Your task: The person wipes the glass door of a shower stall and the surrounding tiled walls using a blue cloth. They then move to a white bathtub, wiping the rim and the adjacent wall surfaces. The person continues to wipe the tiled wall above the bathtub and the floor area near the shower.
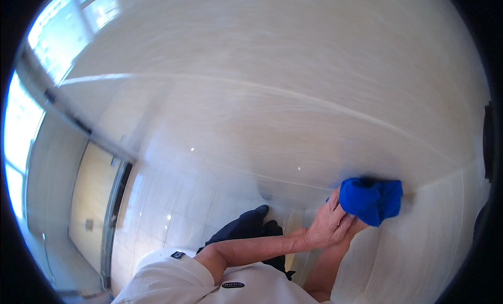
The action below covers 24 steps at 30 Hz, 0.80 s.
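Note:
A blue cloth (373, 200) hangs in folds in front of the pale, polished wall (243, 115), close to the corner on the right. My left hand (327, 226) grips the cloth's left edge, with the left arm stretched across my body. Beside it, my right hand (358, 226) is at the cloth's lower side, its fingers mostly covered by the fabric. The two hands overlap near the wrists. Whether the cloth touches the wall cannot be made out for certain.
A second wall panel (408, 241) meets the first at the right. Glossy floor tiles (177, 202) lie below, beside my dark trousers (239, 227). At the left are a pale door (92, 202) and bright windows (59, 33). A dark object (487, 143) sits at the right rim.

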{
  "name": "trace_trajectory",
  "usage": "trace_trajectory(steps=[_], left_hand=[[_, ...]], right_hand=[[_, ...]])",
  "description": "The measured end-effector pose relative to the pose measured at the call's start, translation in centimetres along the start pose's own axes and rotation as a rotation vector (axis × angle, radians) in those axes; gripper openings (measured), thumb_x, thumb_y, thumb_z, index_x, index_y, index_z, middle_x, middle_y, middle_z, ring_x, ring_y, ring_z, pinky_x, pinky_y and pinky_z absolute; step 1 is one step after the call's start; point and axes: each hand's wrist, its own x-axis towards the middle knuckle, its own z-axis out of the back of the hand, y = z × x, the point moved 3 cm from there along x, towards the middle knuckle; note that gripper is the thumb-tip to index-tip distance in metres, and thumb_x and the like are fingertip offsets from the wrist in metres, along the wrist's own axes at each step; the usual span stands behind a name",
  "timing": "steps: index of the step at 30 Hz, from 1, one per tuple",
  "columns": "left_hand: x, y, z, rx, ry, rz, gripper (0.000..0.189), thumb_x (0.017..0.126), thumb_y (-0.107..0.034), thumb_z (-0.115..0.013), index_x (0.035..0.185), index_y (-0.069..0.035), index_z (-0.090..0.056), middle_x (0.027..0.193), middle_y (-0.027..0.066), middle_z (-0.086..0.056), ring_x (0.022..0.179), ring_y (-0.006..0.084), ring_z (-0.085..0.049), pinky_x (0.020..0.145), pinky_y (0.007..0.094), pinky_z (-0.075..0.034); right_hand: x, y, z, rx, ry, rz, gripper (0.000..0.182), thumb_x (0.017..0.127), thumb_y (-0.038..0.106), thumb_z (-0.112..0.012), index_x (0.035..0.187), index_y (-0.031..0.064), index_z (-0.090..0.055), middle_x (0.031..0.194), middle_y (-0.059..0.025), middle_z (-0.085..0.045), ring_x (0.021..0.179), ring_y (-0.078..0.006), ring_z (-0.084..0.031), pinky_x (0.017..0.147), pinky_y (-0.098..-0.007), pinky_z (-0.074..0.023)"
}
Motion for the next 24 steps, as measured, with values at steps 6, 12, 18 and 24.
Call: trace_trajectory(steps=[6,12,18,24], left_hand=[[-2.9,0.5,10.3,0.187,-0.292,-0.034,0.039,0.072,0.001,-0.055,0.111,-0.007,-0.056,0.119,0.024,-0.049,0.104,0.0434,-0.049,0.087,0.0433,-0.044],[0.5,3.0,22.0,0.737,-0.506,-0.163,0.037,0.075,-0.009,-0.071,0.109,-0.009,-0.056,0.108,0.0085,-0.054,0.098,0.0224,-0.054,0.089,0.0355,-0.042],[0.7,1.4,31.6,0.287,-0.921,0.026,0.019,0.081,-0.017,-0.064,0.092,-0.004,-0.055,0.096,0.0069,-0.059,0.083,0.0107,-0.054,0.08,0.025,-0.046],[-2.5,1.3,40.7,0.356,-0.905,0.196,0.029,0.082,-0.017,-0.064,0.105,-0.004,-0.052,0.105,0.0079,-0.056,0.096,0.0158,-0.053,0.086,0.0265,-0.044]], right_hand=[[-3.7,0.1,-9.6,0.016,0.288,0.133,0.039,0.086,0.027,-0.057,0.115,0.0021,-0.048,0.113,-0.0103,-0.053,0.1,-0.0242,-0.053,0.089,-0.0359,-0.0428],[-5.9,-0.7,-20.4,-0.01,0.726,0.419,0.044,0.084,0.026,-0.061,0.118,0.0018,-0.047,0.116,-0.0116,-0.053,0.103,-0.025,-0.052,0.09,-0.0364,-0.0419],[-15.0,-0.2,-28.2,-0.12,1.269,0.845,0.049,0.082,0.025,-0.065,0.12,0.0014,-0.045,0.119,-0.0129,-0.052,0.105,-0.0257,-0.052,0.092,-0.0368,-0.0409],[-22.0,-1.6,-35.3,0.049,1.299,0.713,0.054,0.084,0.029,-0.063,0.123,-0.0027,-0.042,0.123,-0.0174,-0.049,0.108,-0.0278,-0.05,0.094,-0.0368,-0.0386]])
